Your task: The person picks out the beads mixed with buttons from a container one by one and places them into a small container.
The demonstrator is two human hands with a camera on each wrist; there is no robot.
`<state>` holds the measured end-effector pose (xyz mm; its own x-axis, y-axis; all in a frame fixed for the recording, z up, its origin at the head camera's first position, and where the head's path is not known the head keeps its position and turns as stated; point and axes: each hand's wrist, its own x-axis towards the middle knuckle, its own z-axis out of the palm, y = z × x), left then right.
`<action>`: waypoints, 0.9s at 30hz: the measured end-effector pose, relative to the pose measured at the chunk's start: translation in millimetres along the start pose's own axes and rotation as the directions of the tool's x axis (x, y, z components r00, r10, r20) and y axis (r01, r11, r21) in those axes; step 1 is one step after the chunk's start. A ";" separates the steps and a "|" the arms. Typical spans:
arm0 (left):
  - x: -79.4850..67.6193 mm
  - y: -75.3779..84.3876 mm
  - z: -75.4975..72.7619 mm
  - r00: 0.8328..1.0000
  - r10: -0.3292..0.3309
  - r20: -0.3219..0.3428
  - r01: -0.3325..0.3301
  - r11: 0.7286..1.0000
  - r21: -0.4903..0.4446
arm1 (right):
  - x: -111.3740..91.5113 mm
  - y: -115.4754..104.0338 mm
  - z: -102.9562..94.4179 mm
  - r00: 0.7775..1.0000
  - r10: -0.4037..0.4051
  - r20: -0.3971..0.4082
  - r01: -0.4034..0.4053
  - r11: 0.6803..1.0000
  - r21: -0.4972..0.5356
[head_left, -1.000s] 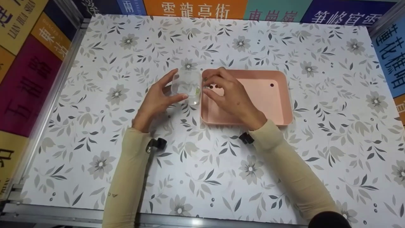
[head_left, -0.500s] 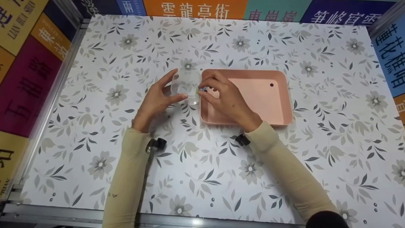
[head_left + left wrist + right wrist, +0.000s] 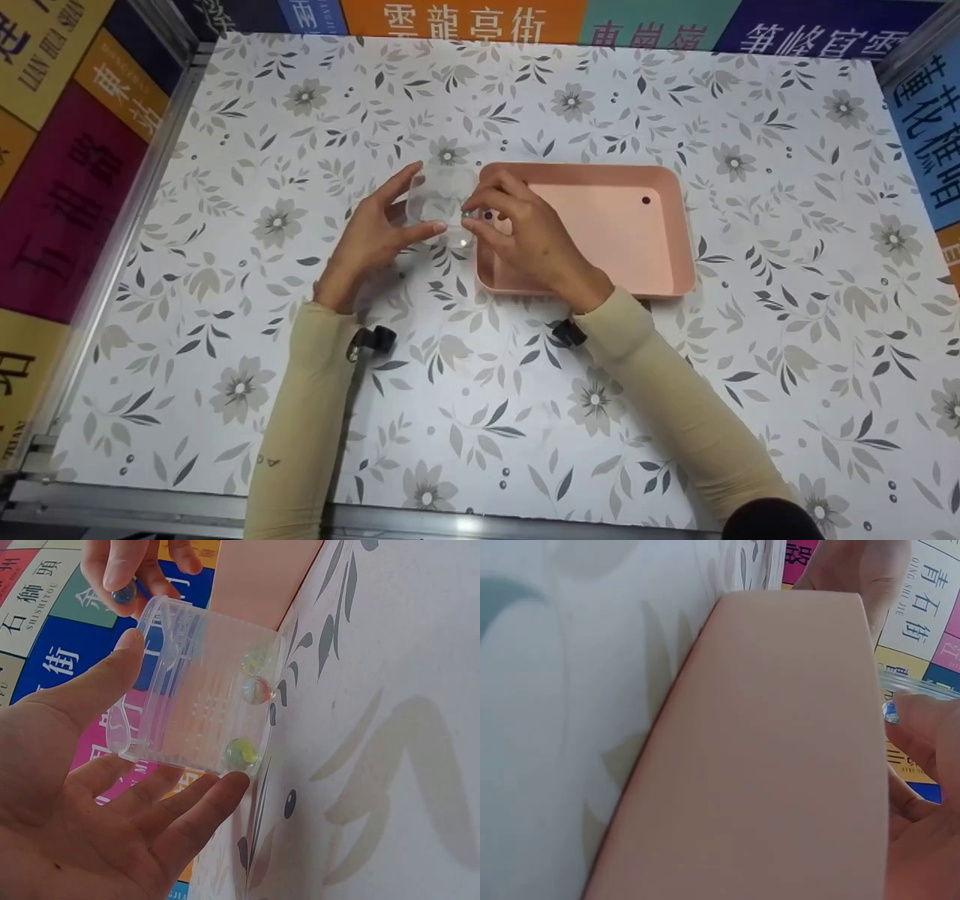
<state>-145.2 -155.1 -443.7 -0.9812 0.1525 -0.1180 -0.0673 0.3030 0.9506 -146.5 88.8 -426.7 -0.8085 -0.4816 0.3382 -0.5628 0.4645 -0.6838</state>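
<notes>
A clear plastic container (image 3: 441, 196) stands just left of a pink tray (image 3: 615, 244). My left hand (image 3: 371, 231) holds it from the left, thumb on the near side and fingers round the far side. In the left wrist view, a red-and-white marble (image 3: 256, 690) and two yellow-green ones, one a green marble (image 3: 241, 753), lie at its bottom. Over the container's right rim, my right hand (image 3: 534, 229) pinches a bluish marble (image 3: 468, 214) between thumb and fingertips. The right wrist view shows this glassy marble (image 3: 890, 712) by the container's rim.
Inside the tray, a small dark round spot (image 3: 646, 200) shows near the far right corner, another dark spot (image 3: 488, 215) at the left. The table (image 3: 480, 420) has a floral cover. Colourful panels (image 3: 465, 22) with lettering border it.
My right hand has moved left from the tray's left end to the container's rim, bringing the marble with it. My left hand and the container have stayed in place.
</notes>
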 end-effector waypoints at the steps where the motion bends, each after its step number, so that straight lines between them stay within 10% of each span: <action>1: -0.2 0.2 -0.1 1.000 0.007 -0.001 -0.007 1.000 -0.003 | 0.4 -0.3 0.7 1.000 -0.002 0.002 0.002 1.000 0.002; 27: 1.0 -0.5 0.4 1.000 -0.012 -0.001 0.012 1.000 -0.009 | 4.0 0.7 6.5 0.996 0.075 0.039 -0.075 0.997 -0.008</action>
<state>-146.1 -154.8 -444.4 -0.9806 0.1479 -0.1289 -0.0804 0.2964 0.9517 -149.0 82.4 -430.1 -0.8414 -0.4737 0.2603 -0.5018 0.5056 -0.7019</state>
